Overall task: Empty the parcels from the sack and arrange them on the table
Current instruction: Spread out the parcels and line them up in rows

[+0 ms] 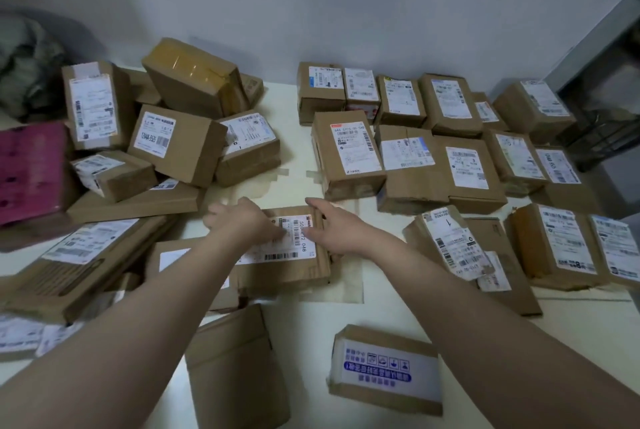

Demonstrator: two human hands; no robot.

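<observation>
Gripping labelled parcel (287, 248) mid-tabletop, left hand (242, 220) and right hand (336, 227) clasping opposite sides; worth sliding flat, squaring beside right-edge rows (433, 137).

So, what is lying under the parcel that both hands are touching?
Under the parcel touched by the left hand and right hand, another brown box shows at its left. The rest beneath is covered.

- Left hand (242, 220): bare, no glove, no ring or watch visible.
- Right hand (337, 229): bare, no glove, no ring or bracelet visible.
- Both forearms bare up to frame edge, no sleeves in view.
- Fingernails short and unpainted where visible; left hand's fingers slightly blurred.
</observation>
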